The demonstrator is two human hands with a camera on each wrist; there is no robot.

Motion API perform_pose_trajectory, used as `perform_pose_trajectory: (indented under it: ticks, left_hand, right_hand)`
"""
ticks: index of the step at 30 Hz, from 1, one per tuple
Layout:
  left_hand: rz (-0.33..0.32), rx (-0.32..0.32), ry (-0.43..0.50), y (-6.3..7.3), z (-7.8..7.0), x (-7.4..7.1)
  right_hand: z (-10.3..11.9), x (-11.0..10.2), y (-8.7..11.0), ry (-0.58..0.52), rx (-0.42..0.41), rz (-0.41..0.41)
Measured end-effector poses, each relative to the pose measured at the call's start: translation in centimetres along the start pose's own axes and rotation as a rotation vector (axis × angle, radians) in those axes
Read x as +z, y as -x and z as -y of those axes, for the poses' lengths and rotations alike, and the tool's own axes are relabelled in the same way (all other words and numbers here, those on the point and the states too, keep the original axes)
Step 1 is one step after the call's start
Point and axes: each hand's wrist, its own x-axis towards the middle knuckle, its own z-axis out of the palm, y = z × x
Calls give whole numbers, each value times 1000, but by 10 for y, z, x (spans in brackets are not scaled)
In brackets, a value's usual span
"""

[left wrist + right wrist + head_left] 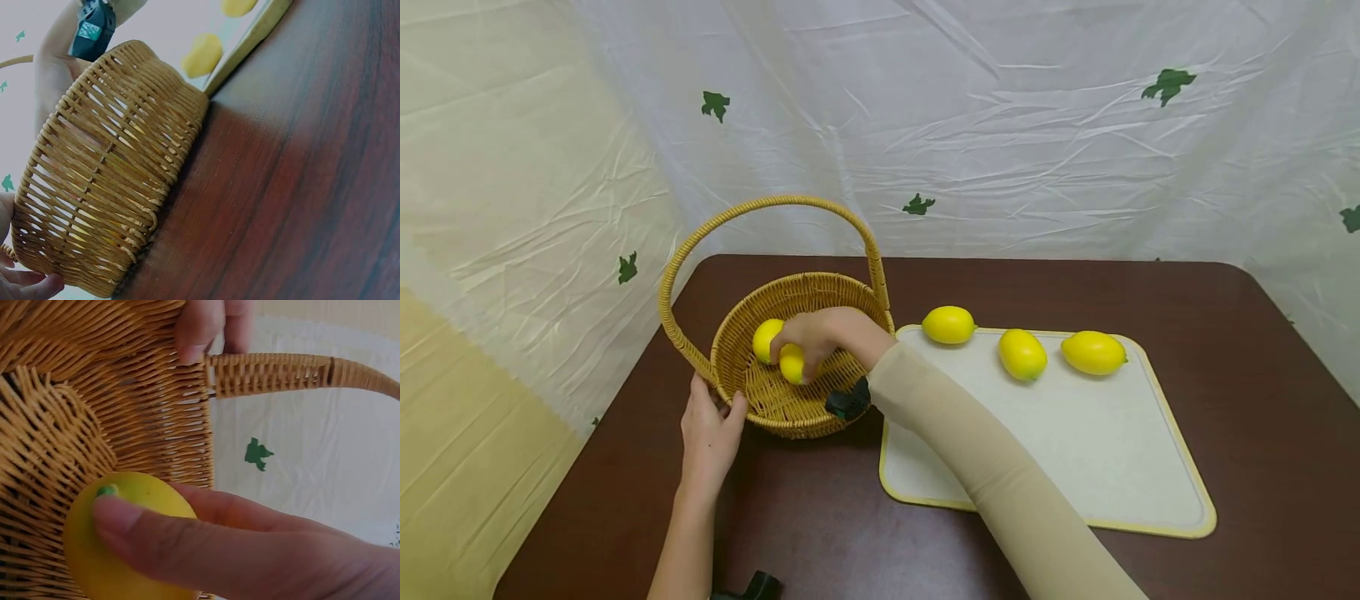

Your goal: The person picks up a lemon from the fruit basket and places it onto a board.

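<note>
Extends the bare left forearm [692, 525] forward, gripping with the bare left hand [711, 429], thumb [737, 408] apart from fingers. Reaches the beige-sleeved right arm [1000, 467] diagonally leftward, bending the wrist [867, 335] and curling the bare right hand [814, 335] into a downward pinch.

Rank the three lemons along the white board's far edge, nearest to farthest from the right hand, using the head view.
From the right hand:
1. Left lemon, at the far-left corner of the white board.
2. Middle lemon, between the other two.
3. Right lemon, toward the far-right corner.
</note>
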Motion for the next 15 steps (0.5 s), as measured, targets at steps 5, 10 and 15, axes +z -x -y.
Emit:
perform_pose_trajectory:
  ticks: [5, 10, 15]
  left_hand:
    - [6, 5, 4, 1, 0, 1]
    - [3, 11, 3, 2, 1, 0]
    - [-3, 28, 6, 1, 2, 0]
  right_hand:
    - [4, -9, 14, 15, -18, -64]
    - [5, -17, 31, 43, -44, -117]
    - [5, -21, 51, 36, -88, -197]
